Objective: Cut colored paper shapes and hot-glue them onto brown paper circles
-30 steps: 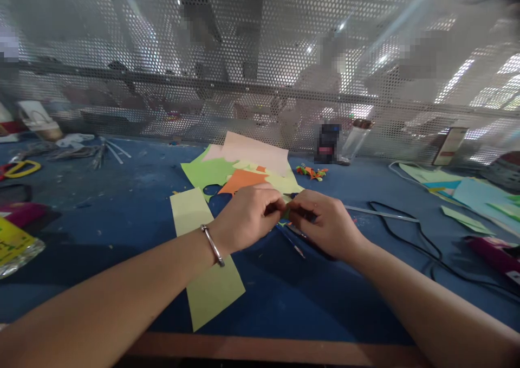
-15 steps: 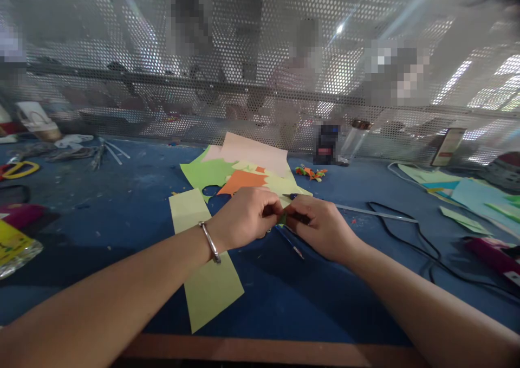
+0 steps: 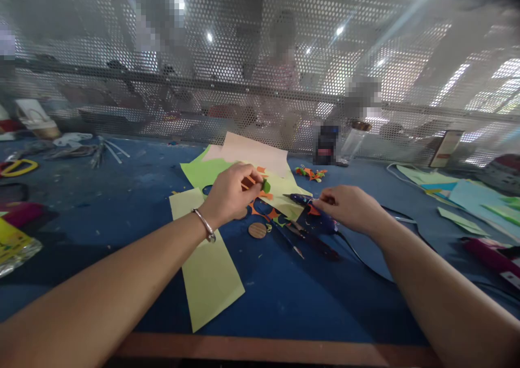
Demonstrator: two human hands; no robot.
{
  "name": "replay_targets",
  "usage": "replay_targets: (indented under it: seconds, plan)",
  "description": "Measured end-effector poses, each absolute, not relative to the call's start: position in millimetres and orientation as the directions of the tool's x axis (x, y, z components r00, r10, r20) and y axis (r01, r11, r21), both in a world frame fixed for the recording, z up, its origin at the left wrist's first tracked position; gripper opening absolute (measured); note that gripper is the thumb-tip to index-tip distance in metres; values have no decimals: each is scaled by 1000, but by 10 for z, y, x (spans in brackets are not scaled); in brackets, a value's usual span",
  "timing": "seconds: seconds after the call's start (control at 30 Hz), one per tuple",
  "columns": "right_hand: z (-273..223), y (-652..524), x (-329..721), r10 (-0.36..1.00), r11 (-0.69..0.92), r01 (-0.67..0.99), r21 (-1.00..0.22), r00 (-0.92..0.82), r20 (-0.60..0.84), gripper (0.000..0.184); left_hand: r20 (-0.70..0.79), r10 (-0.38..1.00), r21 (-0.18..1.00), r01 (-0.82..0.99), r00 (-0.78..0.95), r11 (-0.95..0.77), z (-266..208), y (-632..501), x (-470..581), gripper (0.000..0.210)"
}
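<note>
My left hand (image 3: 233,192), with a silver bangle at the wrist, pinches a small curled green paper piece (image 3: 266,186) above the paper sheets. My right hand (image 3: 347,206) has its fingers closed at a dark blue hot glue gun (image 3: 324,220), whose nozzle points left and whose cord trails right. Below the hands lie a round wooden disc (image 3: 257,230), a thin blue pen-like tool (image 3: 287,239) and a dark-handled tool (image 3: 320,244). Cut-out orange paper scraps (image 3: 273,213) lie around them. A pale yellow-green paper strip (image 3: 213,286) sits under my left forearm.
A pink sheet (image 3: 255,154) and a green sheet (image 3: 201,173) lie behind my hands, near an orange-green paper cluster (image 3: 311,173). Yellow-handled scissors (image 3: 20,167) are far left. Coloured papers (image 3: 475,197) lie right. A perforated metal screen (image 3: 244,94) closes the back.
My hands have moved apart. The left has drawn back up and left with the green piece; the right has moved right onto the glue gun. The wooden disc is now uncovered.
</note>
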State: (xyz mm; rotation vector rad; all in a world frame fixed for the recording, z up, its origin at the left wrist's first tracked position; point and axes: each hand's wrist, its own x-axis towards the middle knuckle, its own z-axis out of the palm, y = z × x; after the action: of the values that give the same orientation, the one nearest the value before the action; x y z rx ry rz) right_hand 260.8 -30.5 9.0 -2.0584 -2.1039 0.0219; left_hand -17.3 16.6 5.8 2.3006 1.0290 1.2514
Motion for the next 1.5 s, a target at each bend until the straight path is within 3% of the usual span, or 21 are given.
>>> replay_targets:
  seconds: [0.07, 0.17, 0.33, 0.47, 0.57, 0.67, 0.83, 0.97, 1.03, 1.1, 1.2, 1.37, 1.5]
  plan:
    - [65, -263, 2670, 997, -25, 998, -62, 29, 72, 33, 592, 744, 605, 439, 309, -664, 60, 222, -198, 5]
    - [22, -226, 2739, 999, -29, 996, -84, 31, 24, 40, 550, 787, 670, 415, 279, -615, 33, 291, -226, 5]
    - [-37, -172, 2852, 986, -75, 937, -341, 18, -168, 38, 505, 826, 724, 398, 251, -564, -2, 351, -272, 8]
    - [-92, -115, 2909, 980, -123, 831, -543, 17, -196, 32, 496, 827, 732, 385, 264, -562, 4, 360, -299, 8]
    - [-112, -88, 2942, 981, -183, 672, -717, 73, -181, 26, 475, 839, 758, 361, 265, -544, -12, 385, -308, 9]
    - [-99, -74, 2984, 977, -213, 539, -815, 128, -171, 23, 466, 853, 796, 311, 234, -520, -50, 440, -318, 11]
    - [-4, -63, 3078, 975, -137, 254, -957, 204, -85, 22, 432, 888, 868, 195, 159, -457, -84, 503, -320, 15]
    - [129, -119, 3080, 984, -23, -10, -1000, 178, -24, 14, 371, 916, 917, 98, 149, -387, -53, 464, -284, 17]
    - [195, -179, 3030, 997, 39, -290, -956, 69, 20, 10, 339, 925, 937, 24, 172, -348, -33, 433, -262, 18]
    - [248, -251, 2954, 996, 83, -379, -922, 14, 84, 14, 312, 927, 950, -60, 210, -306, -19, 407, -246, 20]
    - [298, -353, 2834, 980, 176, -338, -924, -29, 197, 18, 332, 902, 942, -153, 276, -300, -12, 376, -233, 24]
    - [335, -470, 2721, 947, 322, 18, -947, 5, 322, 27, 408, 836, 910, -235, 367, -341, 7, 303, -192, 24]
    - [344, -528, 2655, 943, 333, -42, -942, 20, 332, 22, 414, 818, 905, -271, 399, -326, 40, 232, -146, 23]
